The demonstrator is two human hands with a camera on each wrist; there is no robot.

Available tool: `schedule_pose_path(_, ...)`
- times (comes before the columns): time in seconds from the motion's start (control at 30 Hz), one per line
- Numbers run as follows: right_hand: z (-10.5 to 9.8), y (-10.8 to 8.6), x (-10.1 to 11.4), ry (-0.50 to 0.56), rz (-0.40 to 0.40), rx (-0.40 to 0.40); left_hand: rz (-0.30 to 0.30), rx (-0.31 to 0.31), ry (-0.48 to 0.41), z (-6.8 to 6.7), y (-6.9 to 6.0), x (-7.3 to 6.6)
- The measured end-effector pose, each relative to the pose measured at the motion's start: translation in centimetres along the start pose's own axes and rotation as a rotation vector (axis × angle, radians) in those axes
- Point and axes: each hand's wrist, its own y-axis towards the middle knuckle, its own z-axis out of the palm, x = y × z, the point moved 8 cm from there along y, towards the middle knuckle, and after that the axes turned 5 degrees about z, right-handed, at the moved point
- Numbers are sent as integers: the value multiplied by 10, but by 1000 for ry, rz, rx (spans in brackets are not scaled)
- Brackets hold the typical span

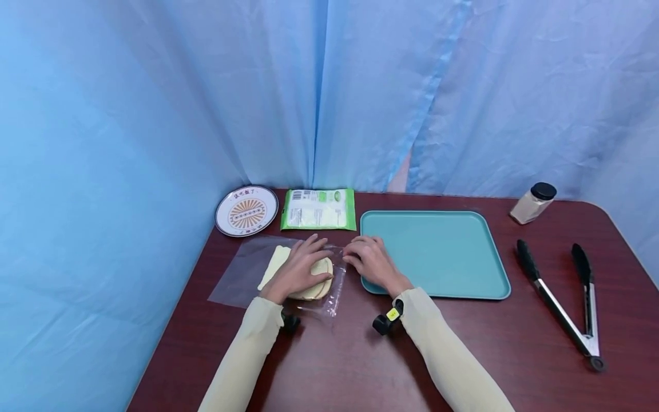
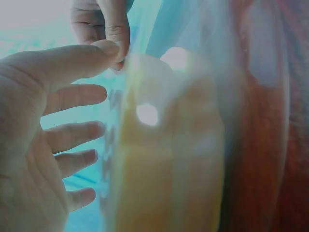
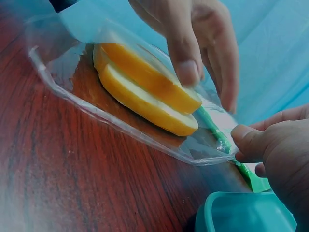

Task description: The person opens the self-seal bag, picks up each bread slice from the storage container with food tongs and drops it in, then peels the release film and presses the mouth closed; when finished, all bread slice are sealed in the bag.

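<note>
A clear plastic bag (image 1: 234,280) lies flat on the table with pale yellow bread slices (image 1: 321,268) inside it. In the right wrist view the slices (image 3: 140,99) show their yellow-brown crusts through the film. My left hand (image 1: 301,269) is spread over the bag and slices, its fingers mostly straight; whether it touches the film I cannot tell. At the bag's right end, my right hand (image 1: 373,260) pinches the edge of the film between thumb and forefinger. The left wrist view is blurred by glare on the bag.
A teal tray (image 1: 437,252) lies right of the bag. Behind stand a patterned plate (image 1: 247,210) and a green-white packet (image 1: 318,209). Farther right are a black-lidded jar (image 1: 532,203) and spread tongs (image 1: 561,312). Blue curtains (image 1: 257,86) border the table.
</note>
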Motion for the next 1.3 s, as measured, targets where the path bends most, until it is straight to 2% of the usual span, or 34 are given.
schedule_pose_path(0.23,2,0,-2,6,20,12,-57,122,0,16,15,6)
schedule_pose_path(0.6,-3,-1,-1,30,17,5,-109,241,36,30,25,8)
schedule_pose_path(0.83,-10,-1,3,78,7,-23,-105,239,47,32,25,7)
schedule_pose_path(1.1,-16,-5,8,54,-12,-24,-87,222,52,32,25,8)
schedule_pose_path(1.3,-26,-11,14,76,-41,-45,-89,216,43,32,24,8)
